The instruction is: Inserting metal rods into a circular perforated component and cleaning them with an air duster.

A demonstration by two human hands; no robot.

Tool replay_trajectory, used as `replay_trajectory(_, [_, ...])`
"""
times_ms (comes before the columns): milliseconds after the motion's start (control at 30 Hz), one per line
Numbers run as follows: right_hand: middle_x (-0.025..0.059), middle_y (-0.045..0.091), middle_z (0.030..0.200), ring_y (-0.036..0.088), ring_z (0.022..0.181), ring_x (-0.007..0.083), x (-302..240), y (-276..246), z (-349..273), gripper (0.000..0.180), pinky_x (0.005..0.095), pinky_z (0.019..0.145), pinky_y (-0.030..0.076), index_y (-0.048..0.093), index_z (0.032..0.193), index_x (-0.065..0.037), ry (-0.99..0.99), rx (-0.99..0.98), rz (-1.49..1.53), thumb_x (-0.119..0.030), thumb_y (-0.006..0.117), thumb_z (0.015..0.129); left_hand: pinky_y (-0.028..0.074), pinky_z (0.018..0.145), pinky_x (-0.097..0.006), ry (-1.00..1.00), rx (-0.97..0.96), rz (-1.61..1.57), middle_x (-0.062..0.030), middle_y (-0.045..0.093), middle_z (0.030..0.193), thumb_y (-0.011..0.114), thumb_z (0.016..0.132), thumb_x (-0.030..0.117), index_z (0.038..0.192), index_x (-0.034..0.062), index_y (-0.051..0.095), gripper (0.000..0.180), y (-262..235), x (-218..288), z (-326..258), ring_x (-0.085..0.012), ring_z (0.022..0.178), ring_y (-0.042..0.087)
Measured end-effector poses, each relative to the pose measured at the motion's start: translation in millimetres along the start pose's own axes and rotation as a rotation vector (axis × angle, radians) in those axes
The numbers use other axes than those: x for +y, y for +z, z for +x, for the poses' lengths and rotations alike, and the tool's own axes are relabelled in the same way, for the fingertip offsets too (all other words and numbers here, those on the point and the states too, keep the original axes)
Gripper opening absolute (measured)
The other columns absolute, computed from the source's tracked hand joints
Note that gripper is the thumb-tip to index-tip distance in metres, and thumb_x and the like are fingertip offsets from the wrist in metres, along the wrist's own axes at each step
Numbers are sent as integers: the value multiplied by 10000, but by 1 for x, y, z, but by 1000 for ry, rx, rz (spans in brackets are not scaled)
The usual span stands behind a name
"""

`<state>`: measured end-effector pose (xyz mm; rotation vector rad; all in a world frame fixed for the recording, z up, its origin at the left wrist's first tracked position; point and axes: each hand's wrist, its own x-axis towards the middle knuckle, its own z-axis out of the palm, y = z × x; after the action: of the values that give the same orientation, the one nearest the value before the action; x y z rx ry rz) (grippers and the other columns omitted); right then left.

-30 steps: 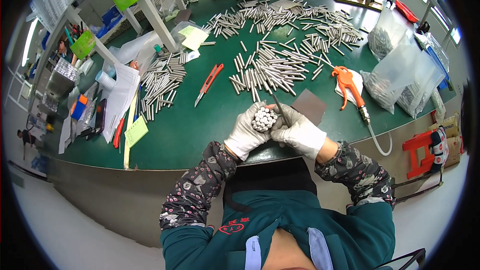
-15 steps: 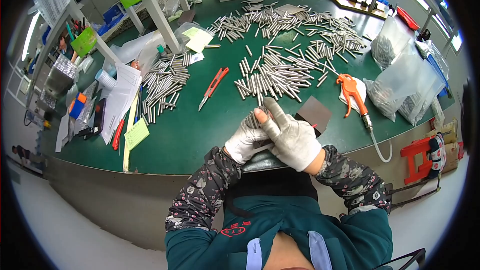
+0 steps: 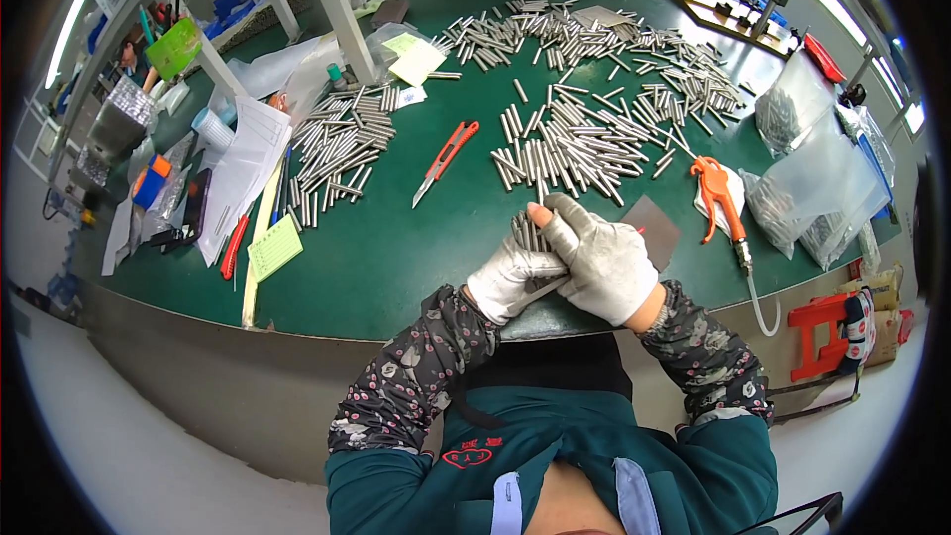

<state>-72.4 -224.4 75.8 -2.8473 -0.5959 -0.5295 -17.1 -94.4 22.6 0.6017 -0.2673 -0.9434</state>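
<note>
Left hand (image 3: 507,283) curled round 1 rod bundle (image 3: 527,235), long axis pointing forward; right hand (image 3: 612,266) half-closed against right side, grip unclear; loose rods (image 3: 575,151) just beyond.

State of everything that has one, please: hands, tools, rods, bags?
Left hand: gloved, closed around a rod bundle
Right hand: gloved, touching the bundle
Utility knife: lying down, blade out
Air gun: on white cloth, hose attached
Loose rods: scattered in piles
Plastic bags: partly filled
</note>
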Motion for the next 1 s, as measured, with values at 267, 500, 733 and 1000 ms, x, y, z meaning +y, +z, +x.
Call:
replay_trajectory(267, [118,471,1139,589,781,231,-5,1,5,661,338,590,477,407,1224,-145,12,-49,-75,-235,646,614,476,740,-270,6,-9,49,-34,561,937,616,709,-34,1009,63,511,332,0,4,-2,-152,867,560])
replay_trajectory(500, [123,471,1130,562,844,309,5,-24,-6,685,376,638,476,445,1153,-104,94,4,172,-390,690,582,482,715,-255,182,130,266,-9,565,924,608,689,-92,1063,60,470,427,-3,-1,1,-134,860,562])
replay_trajectory(733, [111,554,594,550,628,294,41,-38,-27,306,392,549,427,600,696,-105,333,-3,162,-381,511,796,495,522,-230,373,100,1099,-6,536,794,604,682,-101,1120,74,415,508,-16,-11,7,-84,639,552])
replay_trajectory(1000, [88,569,632,552,646,273,53,-33,-20,289,382,567,423,590,655,-95,208,137,164,-361,552,760,491,524,-228,305,122,1047,-4,539,803,620,676,-88,1103,73,421,498,-11,-12,6,-75,639,548])
